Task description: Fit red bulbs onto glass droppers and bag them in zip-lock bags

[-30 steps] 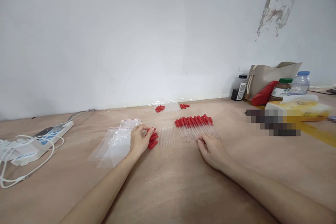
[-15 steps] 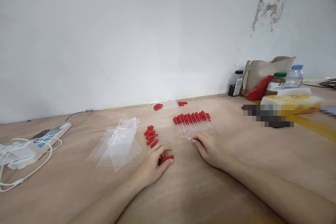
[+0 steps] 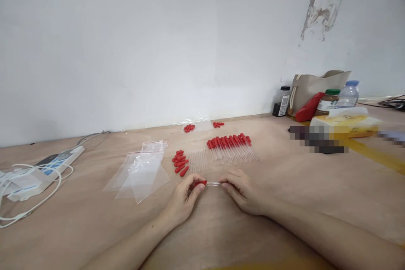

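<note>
My left hand (image 3: pixel 187 194) is closed around a red rubber dropper bulb (image 3: pixel 200 183), its open end facing right. A clear glass dropper tube (image 3: pixel 214 183) is pinched in my right hand (image 3: pixel 242 190), one end meeting the bulb's mouth. Whether the tube sits inside the bulb I cannot tell. Beyond my left hand lie loose red bulbs (image 3: pixel 180 163) in a small pile. Beside them is a row of bare glass tubes (image 3: pixel 198 160). Farther right, several droppers with red bulbs fitted (image 3: pixel 229 141) lie side by side, tips toward me.
Clear zip bags (image 3: pixel 144 175) lie flat on the left, near a white power strip (image 3: pixel 63 162) with cables. More red bulbs (image 3: pixel 189 128) rest by the wall on clear plastic. At right stand a dark bottle (image 3: pixel 281 102), a beige bag (image 3: pixel 311 86), a jar (image 3: pixel 328 102) and a tissue pack (image 3: pixel 344 123).
My right hand has brought the glass tube left and toward me, turning it so its end meets the red bulb. My left hand has tilted the bulb's mouth to it.
</note>
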A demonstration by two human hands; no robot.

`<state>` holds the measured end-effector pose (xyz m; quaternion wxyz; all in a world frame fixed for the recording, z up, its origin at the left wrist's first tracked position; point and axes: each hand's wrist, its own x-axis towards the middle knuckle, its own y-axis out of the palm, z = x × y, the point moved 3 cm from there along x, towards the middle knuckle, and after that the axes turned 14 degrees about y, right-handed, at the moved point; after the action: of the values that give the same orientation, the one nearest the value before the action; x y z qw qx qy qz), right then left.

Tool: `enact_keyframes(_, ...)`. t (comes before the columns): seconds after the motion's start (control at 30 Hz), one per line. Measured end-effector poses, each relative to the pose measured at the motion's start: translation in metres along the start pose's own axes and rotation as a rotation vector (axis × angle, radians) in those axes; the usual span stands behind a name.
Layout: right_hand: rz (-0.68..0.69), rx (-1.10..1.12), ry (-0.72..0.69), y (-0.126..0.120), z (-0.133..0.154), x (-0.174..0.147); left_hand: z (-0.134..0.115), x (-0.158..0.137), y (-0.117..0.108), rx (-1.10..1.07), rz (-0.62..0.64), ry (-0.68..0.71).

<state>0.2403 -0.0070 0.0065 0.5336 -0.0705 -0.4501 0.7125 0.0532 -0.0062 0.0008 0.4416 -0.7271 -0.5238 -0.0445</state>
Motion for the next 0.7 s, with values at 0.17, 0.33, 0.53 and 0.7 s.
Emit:
enact_keyframes(0.17,0.023,0.011,0.006,0.0,-0.0006,0.0022,0.0018,-0.0011,0.0007,0.003,0.005,0.027)
enact_keyframes(0.33,0.003,-0.004,0.006,0.0004,-0.0017,0.0032,-0.0005,0.0004,0.0,0.03,0.018,0.076)
enact_keyframes(0.53,0.02,-0.009,-0.036,0.0016,-0.0011,0.0037,-0.0031,-0.0009,-0.0005,0.025,0.007,0.111)
enact_keyframes(0.7,0.089,-0.104,-0.052,0.0009,-0.0034,0.0102,-0.0078,-0.0014,-0.0001,0.063,0.044,0.166)
